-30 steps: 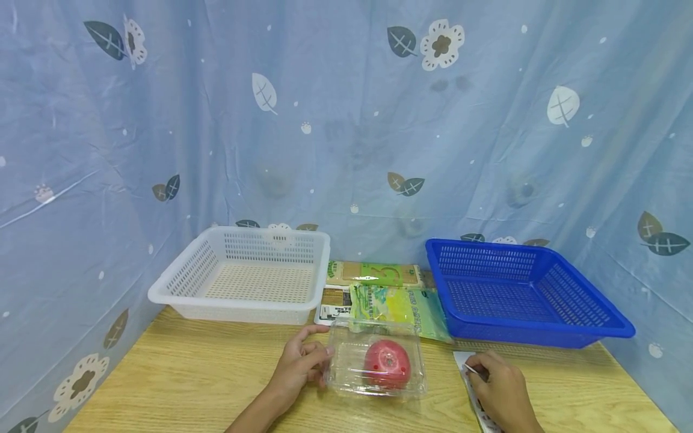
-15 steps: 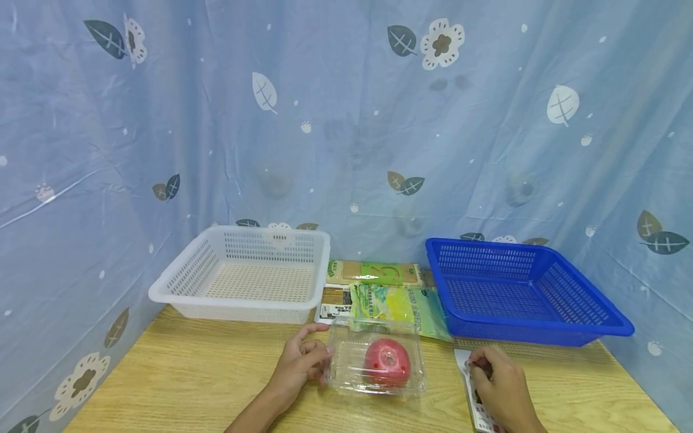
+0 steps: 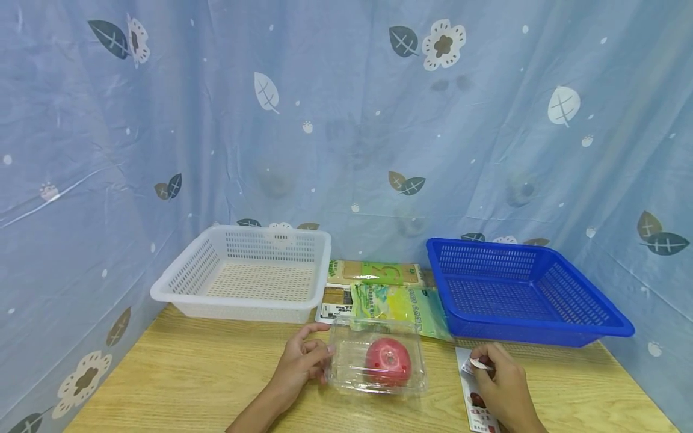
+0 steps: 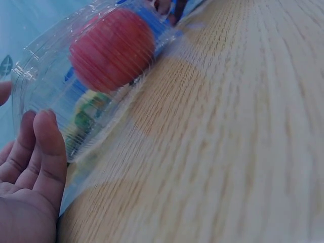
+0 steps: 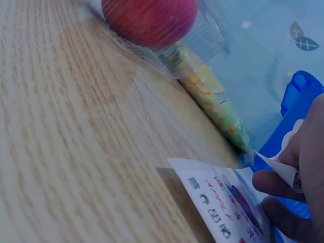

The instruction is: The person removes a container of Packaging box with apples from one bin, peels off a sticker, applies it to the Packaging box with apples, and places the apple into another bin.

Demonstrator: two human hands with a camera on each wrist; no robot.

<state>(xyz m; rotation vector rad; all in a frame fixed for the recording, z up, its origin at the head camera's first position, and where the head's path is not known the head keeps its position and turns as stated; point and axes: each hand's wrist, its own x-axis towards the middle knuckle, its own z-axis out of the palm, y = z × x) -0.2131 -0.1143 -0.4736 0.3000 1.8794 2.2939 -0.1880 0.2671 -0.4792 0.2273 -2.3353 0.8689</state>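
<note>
A clear plastic clamshell box (image 3: 346, 367) with a red apple (image 3: 388, 362) inside stands at the front middle. My left hand (image 3: 303, 361) rests at its left end, fingertips right at the side wall, as the left wrist view also shows. To the right, my right hand (image 3: 503, 385) pinches a small white sticker (image 3: 479, 363) between thumb and forefinger. Under that hand lies a narrow sticker sheet (image 3: 475, 402) with fruit pictures and printing. In the right wrist view the sticker (image 5: 283, 169) curls up above the sheet, its far part hidden by the fingers.
A white basket (image 3: 243, 310) stands at the back left and a blue basket (image 3: 520, 334) at the back right. Between them lie a yellow-green bag (image 3: 400, 307), a brown-and-green packet (image 3: 373, 273) and a white packet (image 3: 334, 307). A blue curtain (image 3: 346, 120) hangs behind.
The right thumb and forefinger have shifted at the sheet's far end, and more of the white sticker shows curled between them. More of the sheet's print is visible. The left hand stays at the box.
</note>
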